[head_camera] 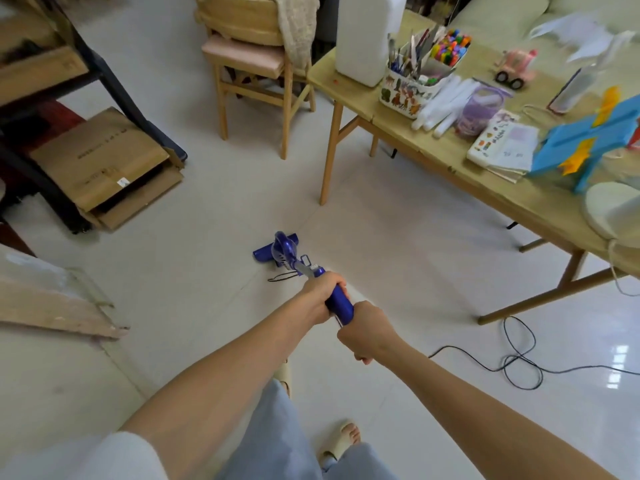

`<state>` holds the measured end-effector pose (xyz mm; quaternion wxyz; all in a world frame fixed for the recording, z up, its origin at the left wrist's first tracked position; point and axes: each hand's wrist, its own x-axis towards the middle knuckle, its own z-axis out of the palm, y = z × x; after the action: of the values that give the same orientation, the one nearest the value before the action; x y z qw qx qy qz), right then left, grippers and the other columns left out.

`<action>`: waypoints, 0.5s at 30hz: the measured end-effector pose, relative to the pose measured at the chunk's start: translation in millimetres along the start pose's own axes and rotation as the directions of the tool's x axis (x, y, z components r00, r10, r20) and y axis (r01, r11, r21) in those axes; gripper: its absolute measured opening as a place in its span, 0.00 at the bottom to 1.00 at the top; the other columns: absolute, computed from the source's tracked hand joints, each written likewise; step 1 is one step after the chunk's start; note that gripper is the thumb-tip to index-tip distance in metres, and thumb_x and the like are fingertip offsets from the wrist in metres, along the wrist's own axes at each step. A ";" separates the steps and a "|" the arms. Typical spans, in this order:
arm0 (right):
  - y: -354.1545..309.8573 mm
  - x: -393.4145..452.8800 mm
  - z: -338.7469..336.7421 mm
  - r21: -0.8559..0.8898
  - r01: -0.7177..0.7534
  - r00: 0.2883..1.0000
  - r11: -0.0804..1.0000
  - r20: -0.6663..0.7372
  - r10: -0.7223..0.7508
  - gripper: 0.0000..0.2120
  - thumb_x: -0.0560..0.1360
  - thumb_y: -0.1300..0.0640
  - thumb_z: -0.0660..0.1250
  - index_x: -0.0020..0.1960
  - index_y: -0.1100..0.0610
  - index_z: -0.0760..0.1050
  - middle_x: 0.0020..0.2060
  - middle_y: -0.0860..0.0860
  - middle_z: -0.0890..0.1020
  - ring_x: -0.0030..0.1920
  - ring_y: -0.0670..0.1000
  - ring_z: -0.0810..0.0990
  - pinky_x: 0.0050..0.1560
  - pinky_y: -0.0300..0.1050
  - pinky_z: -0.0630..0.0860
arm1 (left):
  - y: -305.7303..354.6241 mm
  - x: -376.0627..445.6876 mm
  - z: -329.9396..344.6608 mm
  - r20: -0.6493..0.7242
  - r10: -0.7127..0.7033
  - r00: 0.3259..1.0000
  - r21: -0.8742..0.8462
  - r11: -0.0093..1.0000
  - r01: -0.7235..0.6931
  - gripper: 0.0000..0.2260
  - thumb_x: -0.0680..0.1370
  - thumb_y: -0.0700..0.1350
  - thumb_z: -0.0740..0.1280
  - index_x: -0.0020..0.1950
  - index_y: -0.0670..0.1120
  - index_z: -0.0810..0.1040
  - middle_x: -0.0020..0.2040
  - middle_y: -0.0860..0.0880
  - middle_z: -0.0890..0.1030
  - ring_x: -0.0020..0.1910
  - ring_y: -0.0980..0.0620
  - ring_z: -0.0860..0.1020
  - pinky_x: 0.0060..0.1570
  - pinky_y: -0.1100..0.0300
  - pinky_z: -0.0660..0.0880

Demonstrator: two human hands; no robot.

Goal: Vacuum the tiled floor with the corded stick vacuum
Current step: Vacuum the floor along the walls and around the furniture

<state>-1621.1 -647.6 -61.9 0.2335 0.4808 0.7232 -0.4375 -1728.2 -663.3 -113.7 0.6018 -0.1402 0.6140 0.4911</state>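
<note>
While both hands grip its blue handle, left hand (320,296) ahead of right hand (367,329), the stick vacuum (281,252) (cord (518,362) trailing right) rests on the tiled floor (214,216) near the wooden table (398,133).

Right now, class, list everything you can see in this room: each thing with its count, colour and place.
Blue corded stick vacuum: one, head on floor, centre.
White tiled floor: throughout.
Black power cord: one, looped on floor, right.
Light wooden table: one, right.
Sticker-covered pen holder: one, white, on table.
White plastic jug: one, table's far end.
Blue cardboard model: one, table right.
Pink-cushioned wooden chair: one, top centre.
Brown cardboard boxes: flattened stack, left.
Left hand: gripping handle.
Right hand: gripping handle behind.
</note>
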 end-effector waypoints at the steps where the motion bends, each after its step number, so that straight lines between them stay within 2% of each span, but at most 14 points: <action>1: 5.3 -3.6 -4.0 -0.006 0.002 1.000 1.000 0.016 -0.002 0.10 0.72 0.66 0.58 0.54 0.60 0.66 0.33 0.55 0.76 0.24 0.49 0.75 0.25 0.38 0.72 | -4.4 -2.5 3.0 0.017 -0.011 1.000 -0.015 1.000 0.012 0.08 0.73 0.34 0.62 0.34 0.41 0.69 0.24 0.46 0.73 0.25 0.50 0.72 0.32 0.57 0.74; 3: 15.8 -9.8 -13.2 -0.009 0.000 0.999 1.000 0.045 0.001 0.11 0.72 0.65 0.58 0.54 0.61 0.66 0.32 0.55 0.77 0.24 0.49 0.75 0.26 0.39 0.73 | -11.2 -8.9 10.9 0.050 -0.047 0.998 -0.079 0.996 0.051 0.07 0.75 0.36 0.63 0.38 0.40 0.69 0.27 0.46 0.73 0.27 0.50 0.72 0.32 0.57 0.74; 5: 22.7 -12.0 -22.5 -0.014 -0.012 0.997 1.000 0.071 0.013 0.12 0.72 0.65 0.59 0.56 0.62 0.67 0.31 0.55 0.77 0.23 0.49 0.75 0.26 0.40 0.74 | -12.0 -16.9 19.1 0.059 -0.085 0.995 -0.184 0.978 0.094 0.08 0.78 0.42 0.66 0.45 0.40 0.69 0.32 0.44 0.73 0.30 0.49 0.72 0.34 0.55 0.75; 8: 23.2 -8.9 -38.3 -0.002 -0.023 0.994 1.000 0.107 0.023 0.12 0.72 0.65 0.61 0.56 0.62 0.68 0.28 0.53 0.75 0.20 0.47 0.73 0.24 0.38 0.72 | -0.5 -19.7 23.9 0.098 -0.166 0.981 -0.384 0.903 0.191 0.22 0.79 0.61 0.60 0.52 0.40 0.69 0.37 0.42 0.75 0.33 0.45 0.74 0.36 0.52 0.75; 10: 18.2 -5.4 -49.0 -0.009 -0.017 0.992 1.000 0.129 0.018 0.12 0.72 0.65 0.62 0.56 0.61 0.68 0.28 0.53 0.75 0.19 0.46 0.73 0.24 0.37 0.72 | 9.7 -14.9 19.6 0.170 -0.198 0.965 -0.464 0.848 0.255 0.32 0.77 0.69 0.53 0.53 0.39 0.71 0.37 0.40 0.78 0.35 0.43 0.76 0.39 0.52 0.76; 12: 12.6 -1.7 -58.9 -0.031 -0.027 0.987 0.999 0.158 0.032 0.11 0.73 0.65 0.63 0.55 0.60 0.67 0.29 0.53 0.76 0.19 0.45 0.73 0.24 0.37 0.72 | 18.6 -7.6 12.8 0.203 -0.221 0.954 -0.478 0.828 0.293 0.35 0.76 0.70 0.50 0.53 0.38 0.73 0.38 0.38 0.81 0.38 0.42 0.79 0.43 0.50 0.77; 15: 8.3 2.9 -71.5 -0.065 -0.075 0.976 0.995 0.198 0.087 0.11 0.72 0.65 0.64 0.54 0.60 0.68 0.30 0.53 0.76 0.22 0.48 0.74 0.25 0.38 0.74 | 26.9 0.5 11.8 0.180 -0.259 0.949 -0.434 0.845 0.313 0.33 0.79 0.66 0.49 0.57 0.37 0.73 0.39 0.37 0.83 0.41 0.42 0.81 0.42 0.51 0.78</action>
<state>-1608.9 -583.6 -31.2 0.3366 0.4564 0.6879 -0.4529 -1741.7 -641.1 -100.0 0.6523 -0.3392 0.4180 0.5335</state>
